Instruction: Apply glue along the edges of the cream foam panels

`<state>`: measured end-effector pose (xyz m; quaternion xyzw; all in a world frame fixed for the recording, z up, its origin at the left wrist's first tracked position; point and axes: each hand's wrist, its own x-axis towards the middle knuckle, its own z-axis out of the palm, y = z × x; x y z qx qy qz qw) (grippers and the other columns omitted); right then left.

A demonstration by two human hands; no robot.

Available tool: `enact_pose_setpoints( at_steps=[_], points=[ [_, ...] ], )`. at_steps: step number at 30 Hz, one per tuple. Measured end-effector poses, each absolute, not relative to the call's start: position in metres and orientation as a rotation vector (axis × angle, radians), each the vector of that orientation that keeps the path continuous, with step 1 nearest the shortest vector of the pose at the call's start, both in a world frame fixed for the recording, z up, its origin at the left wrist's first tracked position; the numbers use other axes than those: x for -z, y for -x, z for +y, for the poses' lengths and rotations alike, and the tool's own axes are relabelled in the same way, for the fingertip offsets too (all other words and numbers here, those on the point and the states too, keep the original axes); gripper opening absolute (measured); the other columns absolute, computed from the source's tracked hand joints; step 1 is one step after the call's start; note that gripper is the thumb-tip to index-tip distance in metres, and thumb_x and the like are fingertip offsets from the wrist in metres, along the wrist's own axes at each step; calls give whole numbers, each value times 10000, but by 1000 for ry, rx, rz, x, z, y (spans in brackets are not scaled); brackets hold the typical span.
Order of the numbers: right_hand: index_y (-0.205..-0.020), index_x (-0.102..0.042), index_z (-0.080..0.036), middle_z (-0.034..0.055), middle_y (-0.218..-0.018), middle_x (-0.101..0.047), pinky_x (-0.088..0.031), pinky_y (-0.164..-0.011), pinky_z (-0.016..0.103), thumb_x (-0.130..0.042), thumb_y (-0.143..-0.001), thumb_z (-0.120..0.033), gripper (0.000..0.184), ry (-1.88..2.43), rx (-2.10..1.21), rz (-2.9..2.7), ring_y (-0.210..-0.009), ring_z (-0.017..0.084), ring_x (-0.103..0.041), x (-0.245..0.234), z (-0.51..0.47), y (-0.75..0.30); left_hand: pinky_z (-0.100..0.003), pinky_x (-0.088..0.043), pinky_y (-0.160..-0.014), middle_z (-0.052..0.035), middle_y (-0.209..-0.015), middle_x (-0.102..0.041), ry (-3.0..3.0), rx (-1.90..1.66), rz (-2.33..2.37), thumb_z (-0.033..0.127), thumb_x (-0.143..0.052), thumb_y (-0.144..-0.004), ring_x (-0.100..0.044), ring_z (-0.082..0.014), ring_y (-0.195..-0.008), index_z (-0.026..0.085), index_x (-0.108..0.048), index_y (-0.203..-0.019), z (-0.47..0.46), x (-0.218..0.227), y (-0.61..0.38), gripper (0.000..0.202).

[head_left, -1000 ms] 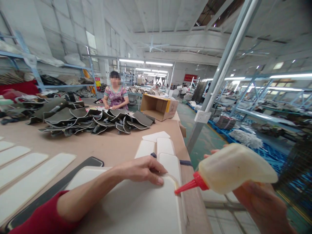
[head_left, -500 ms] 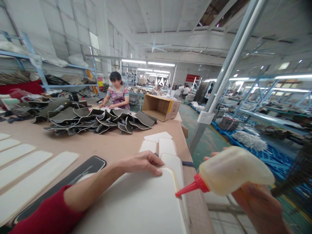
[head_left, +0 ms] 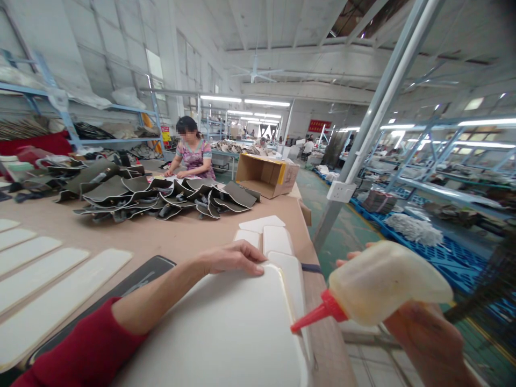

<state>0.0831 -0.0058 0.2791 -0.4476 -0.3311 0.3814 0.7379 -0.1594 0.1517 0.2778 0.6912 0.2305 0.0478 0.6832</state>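
Note:
My right hand [head_left: 427,344] grips a translucent glue bottle [head_left: 387,282] with a red nozzle [head_left: 312,317]. The nozzle tip sits at the right edge of a large white foam panel [head_left: 226,333] lying on the table in front of me. My left hand [head_left: 231,257], in a red sleeve, rests flat on the panel's far edge with fingers spread. A dark piece [head_left: 139,274] shows under the panel's left side. Smaller white foam pieces [head_left: 274,239] lie just beyond the panel.
Long white foam strips [head_left: 48,279] lie at the left of the brown table [head_left: 181,236]. A heap of dark cut pieces [head_left: 161,196] and an open cardboard box [head_left: 266,174] stand farther back, where another person sits. A slanted metal post [head_left: 363,140] rises beside the table's right edge.
The nozzle tip has slid a little nearer along the panel's right edge. My left hand has shifted slightly farther up the panel's far edge.

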Motion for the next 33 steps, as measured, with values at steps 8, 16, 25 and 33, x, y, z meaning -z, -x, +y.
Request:
enact_pose_setpoints(
  at_steps=[8, 16, 25, 33],
  points=[
    [-1160, -625, -267, 160, -1211, -616, -429, -957, 568, -807, -298, -228, 882, 954, -923, -505, -1090, 449, -564, -271, -7, -89, -200, -372, -473, 10, -623, -632, -1536, -105, 550, 431, -738, -670, -546, -118, -552, 146, -683, -740, 158, -276, 161, 299],
    [-1148, -627, -263, 159, -1214, -615, -428, -959, 563, -827, -337, -262, 836, 931, -918, -592, -1136, 446, -534, -271, -7, -89, -204, -439, -494, -6, -638, -661, -1484, -105, 570, 409, -747, -676, -611, -142, -573, 142, -665, -735, 162, -275, 164, 285],
    [-1156, -623, -256, 173, -1162, -637, -427, -948, 594, -837, -329, -323, 857, 1007, -885, -548, -1105, 457, -550, -265, -8, -90, -199, -446, -474, -10, -634, -673, -1473, -123, 561, 406, -740, -694, -601, -127, -510, 128, -705, -808, 168, -274, 169, 302],
    [-1176, -614, -254, 178, -1186, -623, -501, -868, 586, -857, -287, -359, 927, 1052, -751, -336, -1046, 450, -584, -242, -15, -97, -183, -441, -460, -22, -716, -716, -1382, -226, 605, 358, -740, -705, -595, -105, -492, 138, -727, -892, 175, -268, 176, 289]
  ],
)
